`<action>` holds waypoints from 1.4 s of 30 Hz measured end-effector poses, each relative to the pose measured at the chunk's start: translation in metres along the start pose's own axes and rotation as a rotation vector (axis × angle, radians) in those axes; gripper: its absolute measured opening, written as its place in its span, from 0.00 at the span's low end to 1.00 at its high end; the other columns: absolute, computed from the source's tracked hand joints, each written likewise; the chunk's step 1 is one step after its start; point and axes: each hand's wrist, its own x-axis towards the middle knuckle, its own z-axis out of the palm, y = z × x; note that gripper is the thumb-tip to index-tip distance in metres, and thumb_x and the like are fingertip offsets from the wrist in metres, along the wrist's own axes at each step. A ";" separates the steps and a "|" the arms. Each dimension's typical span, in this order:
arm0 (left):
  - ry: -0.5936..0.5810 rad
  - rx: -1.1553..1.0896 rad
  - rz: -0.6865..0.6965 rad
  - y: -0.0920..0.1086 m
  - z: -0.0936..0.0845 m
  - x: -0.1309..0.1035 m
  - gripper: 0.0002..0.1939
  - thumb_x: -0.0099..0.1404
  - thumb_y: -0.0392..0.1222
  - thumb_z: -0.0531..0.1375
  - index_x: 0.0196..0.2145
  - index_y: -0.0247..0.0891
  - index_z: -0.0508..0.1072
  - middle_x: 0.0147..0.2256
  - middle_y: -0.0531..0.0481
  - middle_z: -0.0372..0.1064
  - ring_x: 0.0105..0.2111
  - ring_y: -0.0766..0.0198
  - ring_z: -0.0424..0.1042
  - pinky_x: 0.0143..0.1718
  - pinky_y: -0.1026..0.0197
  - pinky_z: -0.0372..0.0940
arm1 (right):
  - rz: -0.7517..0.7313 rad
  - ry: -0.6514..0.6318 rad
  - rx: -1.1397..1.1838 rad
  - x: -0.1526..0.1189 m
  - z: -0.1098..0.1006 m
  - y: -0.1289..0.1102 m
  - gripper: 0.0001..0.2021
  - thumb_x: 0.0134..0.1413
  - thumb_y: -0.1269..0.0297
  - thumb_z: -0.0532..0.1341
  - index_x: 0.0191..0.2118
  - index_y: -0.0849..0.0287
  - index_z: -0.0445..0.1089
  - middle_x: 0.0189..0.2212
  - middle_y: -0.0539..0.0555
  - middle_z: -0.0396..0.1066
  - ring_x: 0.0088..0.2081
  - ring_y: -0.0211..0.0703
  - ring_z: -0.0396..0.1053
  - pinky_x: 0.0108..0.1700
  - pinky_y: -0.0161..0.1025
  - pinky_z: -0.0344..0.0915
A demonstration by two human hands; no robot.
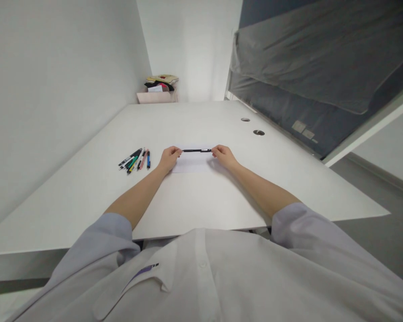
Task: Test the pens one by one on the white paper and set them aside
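Observation:
A black pen point(195, 150) is stretched level between my two hands, above a sheet of white paper point(192, 166). My left hand point(170, 158) pinches the pen's left end, and my right hand point(223, 155) pinches its right end, where a pale clip or label shows. Both hands are closed, with fingertips partly hiding the pen's ends. To the left of my left hand lies a loose pile of several pens point(133, 161) in black, white, green, yellow and pink, with a blue-and-black pen point(148, 159) at its right side.
The white table point(97, 192) runs along a wall on the left. At its far end stands a pale box point(154, 97) with cloth-like items in it. Two round cable holes point(259, 133) sit near the right edge, beside a dark partition point(309, 67) under plastic sheeting.

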 end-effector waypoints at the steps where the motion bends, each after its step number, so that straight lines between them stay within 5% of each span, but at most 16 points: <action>1: -0.003 0.016 0.005 0.000 -0.001 -0.001 0.09 0.57 0.46 0.60 0.27 0.37 0.72 0.25 0.51 0.69 0.30 0.62 0.68 0.38 0.59 0.63 | 0.001 -0.009 -0.016 -0.002 0.001 0.001 0.10 0.52 0.56 0.59 0.26 0.57 0.67 0.23 0.50 0.69 0.29 0.40 0.65 0.36 0.38 0.60; 15: -0.051 0.206 0.032 0.004 -0.003 -0.010 0.10 0.59 0.46 0.57 0.27 0.37 0.71 0.25 0.53 0.65 0.30 0.62 0.62 0.35 0.59 0.58 | 0.046 -0.050 -0.120 -0.010 -0.001 -0.002 0.13 0.52 0.51 0.56 0.27 0.56 0.66 0.24 0.50 0.68 0.29 0.41 0.62 0.35 0.38 0.58; 42: -0.094 0.198 -0.014 -0.002 -0.002 -0.007 0.13 0.60 0.50 0.57 0.24 0.39 0.69 0.23 0.52 0.66 0.30 0.60 0.64 0.34 0.59 0.60 | 0.054 -0.089 -0.149 -0.009 -0.002 -0.001 0.17 0.55 0.49 0.56 0.25 0.56 0.66 0.21 0.49 0.66 0.27 0.40 0.61 0.33 0.37 0.58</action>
